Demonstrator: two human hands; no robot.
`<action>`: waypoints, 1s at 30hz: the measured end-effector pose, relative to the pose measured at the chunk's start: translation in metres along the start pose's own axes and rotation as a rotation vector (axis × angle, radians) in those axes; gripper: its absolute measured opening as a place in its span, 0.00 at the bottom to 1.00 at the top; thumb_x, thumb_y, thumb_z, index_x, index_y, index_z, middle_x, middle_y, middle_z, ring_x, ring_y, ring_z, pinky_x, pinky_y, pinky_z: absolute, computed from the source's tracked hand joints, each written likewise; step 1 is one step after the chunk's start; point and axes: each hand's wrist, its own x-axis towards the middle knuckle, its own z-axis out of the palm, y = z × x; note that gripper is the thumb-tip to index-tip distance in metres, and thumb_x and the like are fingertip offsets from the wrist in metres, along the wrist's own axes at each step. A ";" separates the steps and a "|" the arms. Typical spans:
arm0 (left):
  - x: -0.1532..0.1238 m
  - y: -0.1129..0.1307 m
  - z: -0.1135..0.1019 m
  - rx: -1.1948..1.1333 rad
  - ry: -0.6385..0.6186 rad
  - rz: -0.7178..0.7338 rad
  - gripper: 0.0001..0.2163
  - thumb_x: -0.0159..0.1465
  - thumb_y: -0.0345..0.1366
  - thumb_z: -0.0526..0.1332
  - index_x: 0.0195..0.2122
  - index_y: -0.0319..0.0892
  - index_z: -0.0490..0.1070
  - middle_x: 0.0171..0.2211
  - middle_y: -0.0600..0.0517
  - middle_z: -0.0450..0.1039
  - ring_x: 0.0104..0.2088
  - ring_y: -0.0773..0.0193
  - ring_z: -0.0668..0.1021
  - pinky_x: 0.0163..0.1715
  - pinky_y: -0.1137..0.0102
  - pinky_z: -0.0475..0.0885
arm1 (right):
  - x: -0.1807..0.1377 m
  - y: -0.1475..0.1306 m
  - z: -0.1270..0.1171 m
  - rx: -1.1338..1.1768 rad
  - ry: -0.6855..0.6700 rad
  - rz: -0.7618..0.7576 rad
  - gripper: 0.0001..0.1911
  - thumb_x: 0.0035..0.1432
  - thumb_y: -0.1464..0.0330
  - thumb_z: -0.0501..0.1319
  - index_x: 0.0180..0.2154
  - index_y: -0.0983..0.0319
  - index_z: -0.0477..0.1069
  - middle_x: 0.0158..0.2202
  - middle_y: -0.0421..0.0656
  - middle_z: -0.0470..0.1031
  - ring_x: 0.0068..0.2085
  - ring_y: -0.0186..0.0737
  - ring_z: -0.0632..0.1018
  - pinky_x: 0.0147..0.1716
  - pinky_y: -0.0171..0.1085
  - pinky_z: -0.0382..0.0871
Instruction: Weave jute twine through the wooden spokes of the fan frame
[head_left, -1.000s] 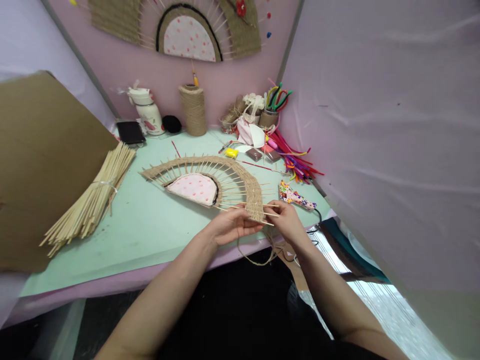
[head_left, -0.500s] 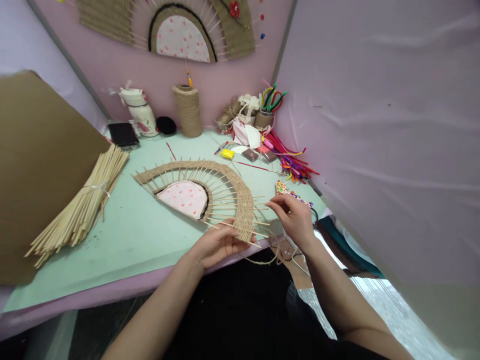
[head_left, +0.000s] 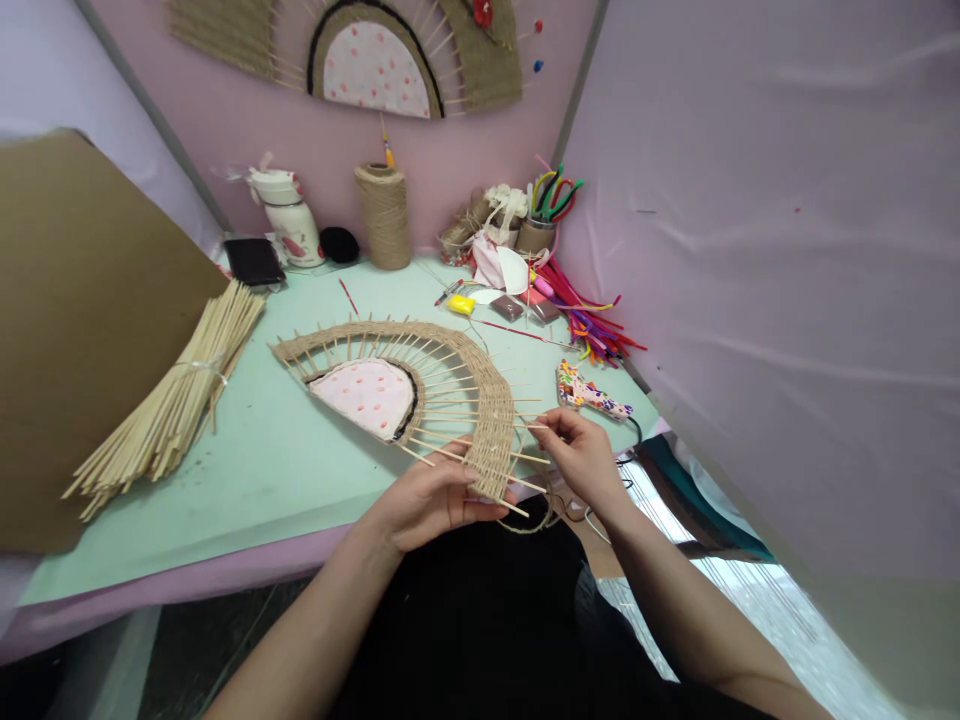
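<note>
A half-round woven fan piece [head_left: 491,420] of brown twine on thin sticks, with a pink-spotted white half-disc [head_left: 367,398] at its centre, lies tilted over the table's front edge. My left hand [head_left: 435,495] grips its near right end, thumb on top and fingers underneath. Just off the stick tips on its right side, my right hand [head_left: 577,450] is closed in a pinch on the twine [head_left: 529,530]; the strand between the fingertips is mostly hidden. A loop of that twine hangs below the fan's corner.
A tied bundle of sticks [head_left: 172,400] lies left beside a brown board [head_left: 97,330]. Along the back stand a bottle [head_left: 292,220], a twine spool [head_left: 382,215] and a pot of scissors [head_left: 536,235]. Pipe cleaners [head_left: 592,320] and a flower-patterned glue gun [head_left: 592,392] lie right.
My right hand has moved down and in, closer to the stick tips. The fan's near end has tipped slightly lower in my left hand. The glue gun is more exposed.
</note>
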 end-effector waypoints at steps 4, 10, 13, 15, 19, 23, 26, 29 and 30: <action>-0.001 -0.005 0.001 -0.003 -0.034 0.002 0.17 0.57 0.27 0.61 0.49 0.40 0.69 0.40 0.43 0.78 0.39 0.53 0.81 0.40 0.61 0.75 | 0.003 0.000 0.020 0.198 -0.076 0.103 0.06 0.51 0.65 0.61 0.27 0.61 0.71 0.24 0.39 0.73 0.25 0.35 0.71 0.26 0.33 0.64; 0.005 -0.012 0.008 -0.183 0.163 0.068 0.12 0.61 0.35 0.58 0.44 0.35 0.73 0.37 0.42 0.79 0.39 0.56 0.80 0.43 0.62 0.74 | 0.002 0.005 0.033 0.240 -0.093 0.091 0.11 0.54 0.60 0.61 0.28 0.61 0.68 0.23 0.38 0.70 0.25 0.34 0.70 0.25 0.33 0.64; 0.009 -0.017 0.015 -0.253 0.349 0.091 0.12 0.64 0.35 0.54 0.42 0.33 0.74 0.36 0.42 0.79 0.36 0.59 0.81 0.44 0.65 0.74 | 0.001 0.008 0.033 0.258 -0.116 0.116 0.12 0.54 0.58 0.61 0.27 0.60 0.67 0.22 0.37 0.70 0.23 0.34 0.69 0.23 0.33 0.63; 0.011 -0.021 0.019 -0.271 0.408 0.133 0.12 0.63 0.31 0.54 0.43 0.33 0.73 0.37 0.42 0.80 0.39 0.59 0.81 0.46 0.65 0.73 | 0.001 0.009 0.034 0.276 -0.128 0.142 0.13 0.54 0.58 0.61 0.27 0.60 0.66 0.22 0.37 0.70 0.23 0.34 0.70 0.22 0.33 0.62; 0.009 -0.027 0.020 -0.271 0.407 0.217 0.12 0.62 0.29 0.56 0.46 0.34 0.71 0.41 0.42 0.79 0.47 0.56 0.79 0.49 0.65 0.72 | 0.001 0.013 0.035 0.248 -0.178 0.132 0.11 0.55 0.59 0.60 0.29 0.60 0.68 0.25 0.39 0.74 0.26 0.37 0.73 0.25 0.34 0.65; 0.004 -0.030 0.016 -0.286 0.361 0.230 0.17 0.62 0.27 0.55 0.53 0.37 0.66 0.46 0.43 0.77 0.51 0.54 0.77 0.51 0.63 0.70 | 0.001 0.016 0.032 0.131 -0.186 0.113 0.10 0.56 0.60 0.60 0.29 0.60 0.71 0.27 0.40 0.76 0.30 0.37 0.75 0.29 0.33 0.66; 0.000 -0.031 0.013 -0.291 0.273 0.215 0.19 0.63 0.27 0.54 0.56 0.39 0.63 0.49 0.43 0.75 0.52 0.54 0.76 0.53 0.61 0.69 | 0.000 0.016 0.026 -0.029 -0.112 0.056 0.13 0.56 0.59 0.61 0.26 0.61 0.71 0.24 0.39 0.73 0.27 0.36 0.73 0.27 0.33 0.63; -0.002 -0.033 0.010 -0.288 0.226 0.216 0.19 0.63 0.27 0.53 0.56 0.36 0.63 0.50 0.41 0.75 0.53 0.53 0.75 0.56 0.60 0.67 | -0.002 0.015 0.019 -0.231 -0.002 -0.066 0.17 0.56 0.56 0.62 0.23 0.60 0.69 0.19 0.37 0.69 0.22 0.34 0.68 0.24 0.33 0.59; -0.002 -0.034 0.009 -0.289 0.227 0.216 0.19 0.63 0.26 0.53 0.56 0.36 0.63 0.50 0.41 0.75 0.53 0.53 0.75 0.56 0.59 0.66 | -0.002 0.015 0.016 -0.297 0.027 -0.120 0.18 0.57 0.55 0.62 0.23 0.60 0.68 0.19 0.37 0.68 0.22 0.33 0.67 0.24 0.34 0.58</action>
